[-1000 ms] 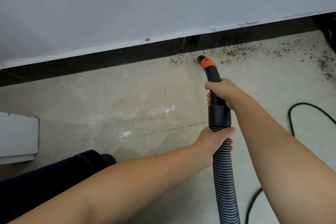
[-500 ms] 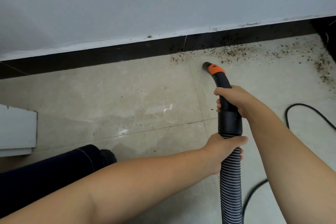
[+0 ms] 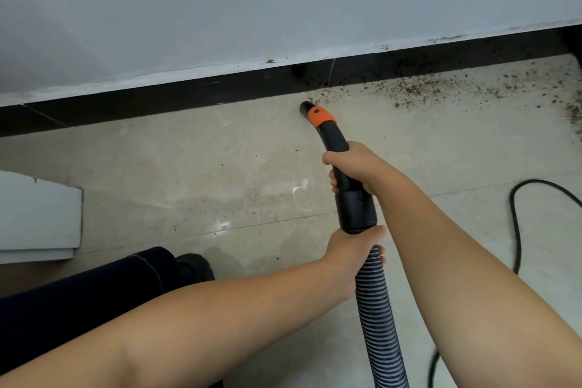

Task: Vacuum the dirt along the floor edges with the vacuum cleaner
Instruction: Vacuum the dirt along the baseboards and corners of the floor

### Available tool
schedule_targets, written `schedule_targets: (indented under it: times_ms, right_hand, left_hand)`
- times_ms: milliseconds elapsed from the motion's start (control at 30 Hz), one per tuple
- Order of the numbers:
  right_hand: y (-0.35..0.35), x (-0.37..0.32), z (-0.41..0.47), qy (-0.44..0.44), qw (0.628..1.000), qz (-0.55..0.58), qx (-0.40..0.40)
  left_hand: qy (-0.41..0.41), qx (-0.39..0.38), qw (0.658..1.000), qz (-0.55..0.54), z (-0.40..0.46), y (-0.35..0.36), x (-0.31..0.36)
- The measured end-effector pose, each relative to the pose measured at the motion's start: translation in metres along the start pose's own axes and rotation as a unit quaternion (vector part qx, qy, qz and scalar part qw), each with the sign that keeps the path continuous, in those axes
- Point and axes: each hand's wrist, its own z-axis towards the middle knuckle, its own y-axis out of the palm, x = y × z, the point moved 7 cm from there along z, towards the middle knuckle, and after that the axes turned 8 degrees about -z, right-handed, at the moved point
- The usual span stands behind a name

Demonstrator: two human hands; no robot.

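Observation:
The black vacuum nozzle (image 3: 319,116) with an orange collar points at the floor just in front of the dark skirting board (image 3: 189,98). Its mouth sits at the left end of a band of brown dirt (image 3: 415,93) that runs right along the wall edge. My right hand (image 3: 356,165) grips the black handle tube above the cuff. My left hand (image 3: 352,253) grips the ribbed grey hose (image 3: 381,331) just below the black cuff (image 3: 357,211).
A black power cord (image 3: 516,224) loops over the tiles at the right. A white panel (image 3: 37,217) lies at the left edge. My dark trouser leg and shoe (image 3: 132,280) are at the lower left. More dirt (image 3: 574,116) lies at the far right.
The nozzle pulled back from the skirting, then swung left and forward to the dirt band's left end. Both hands kept their grip. The dirt patch by the tile joint looks thinner.

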Motion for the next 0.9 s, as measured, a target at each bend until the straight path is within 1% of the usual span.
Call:
schedule_targets:
  times_ms: [100,233,333,533,900]
  right_hand:
    - [-0.009,0.002,0.007,0.002,0.998,0.023,0.052]
    - [-0.048,0.011,0.011,0.034,0.988,0.065,0.139]
    - [-0.075,0.015,0.012,0.043,0.982,0.082,0.163]
    - [-0.092,0.006,0.018,0.040,0.987,0.085,0.132]
    - [-0.064,-0.012,0.023,0.027,0.996,0.042,0.069]
  left_hand:
    - [0.006,0.003,1.000,0.022,0.006,-0.004,0.008]
    - [-0.010,-0.035,0.998,0.054,0.013,0.013,0.015]
    - [-0.026,-0.054,0.995,0.076,0.018,0.031,0.021]
    - [-0.022,-0.053,0.996,0.066,0.025,0.051,0.031]
    - [-0.003,-0.028,1.000,0.013,0.017,0.040,0.035]
